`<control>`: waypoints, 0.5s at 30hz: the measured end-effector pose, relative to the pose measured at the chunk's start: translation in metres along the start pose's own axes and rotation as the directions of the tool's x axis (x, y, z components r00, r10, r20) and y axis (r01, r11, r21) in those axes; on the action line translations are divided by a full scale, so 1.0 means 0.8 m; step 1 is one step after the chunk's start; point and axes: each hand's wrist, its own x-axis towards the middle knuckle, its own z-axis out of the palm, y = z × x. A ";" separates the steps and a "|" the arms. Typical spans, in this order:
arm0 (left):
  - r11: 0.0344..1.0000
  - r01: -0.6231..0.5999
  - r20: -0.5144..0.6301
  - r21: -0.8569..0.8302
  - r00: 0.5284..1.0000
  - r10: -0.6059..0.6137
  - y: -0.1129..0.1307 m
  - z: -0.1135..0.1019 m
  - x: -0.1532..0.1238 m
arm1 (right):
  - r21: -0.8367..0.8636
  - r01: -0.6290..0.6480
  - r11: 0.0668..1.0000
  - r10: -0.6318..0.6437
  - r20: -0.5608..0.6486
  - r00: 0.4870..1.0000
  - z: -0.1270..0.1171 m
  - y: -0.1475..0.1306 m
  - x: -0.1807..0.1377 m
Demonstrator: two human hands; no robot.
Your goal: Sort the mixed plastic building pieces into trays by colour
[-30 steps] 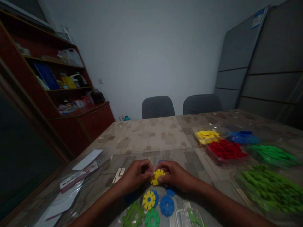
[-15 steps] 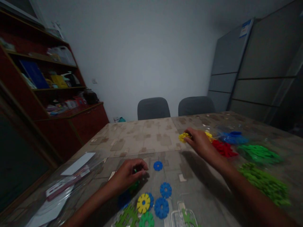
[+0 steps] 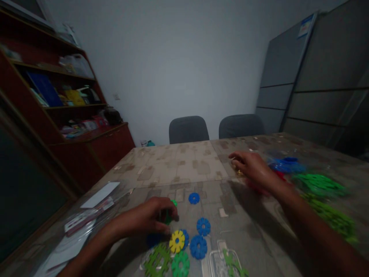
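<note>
My left hand (image 3: pixel 150 218) rests on the table with its fingers curled round a small green gear-shaped piece (image 3: pixel 170 215). Just beside it lie a yellow gear (image 3: pixel 177 241), several blue gears (image 3: pixel 198 246) and green gears (image 3: pixel 180 264). My right hand (image 3: pixel 253 167) reaches out over the tray of yellow pieces (image 3: pixel 240 173), hiding most of it; its fingers are bent and blurred, and I cannot make out anything in them. A lone blue gear (image 3: pixel 194 198) lies between the two hands.
Piles of blue (image 3: pixel 285 165), red (image 3: pixel 279 175) and green pieces (image 3: pixel 318 184) lie at the right of the table (image 3: pixel 178 165). Plastic sleeves with papers (image 3: pixel 86 215) lie at the left. Two grey chairs (image 3: pixel 188 130) stand behind. A red shelf unit (image 3: pixel 72 115) fills the left wall.
A second ago both hands held a yellow gear together. My right hand carried it out to the yellow tray and now hovers there. My left hand dropped to a green piece.
</note>
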 end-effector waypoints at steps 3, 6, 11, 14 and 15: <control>0.994 0.067 0.054 0.085 0.996 -0.072 0.008 0.000 -0.007 | 0.059 0.158 0.986 -0.167 0.206 0.964 0.030 -0.031 -0.017; 0.989 0.056 0.075 0.139 0.995 -0.066 0.011 0.011 -0.005 | 0.141 0.226 0.964 -0.266 0.452 0.851 0.057 -0.061 -0.042; 0.983 0.051 0.031 0.175 0.998 -0.057 0.007 0.011 -0.004 | 0.222 0.299 0.928 -0.371 0.615 0.696 0.075 -0.099 -0.086; 0.971 0.118 -0.021 0.210 0.993 -0.116 0.001 -0.004 -0.009 | 0.284 0.353 0.892 -0.451 0.616 0.645 0.077 -0.118 -0.110; 0.964 0.151 -0.035 0.220 0.989 -0.147 -0.001 -0.008 -0.011 | 0.305 0.357 0.883 -0.468 0.627 0.622 0.077 -0.124 -0.117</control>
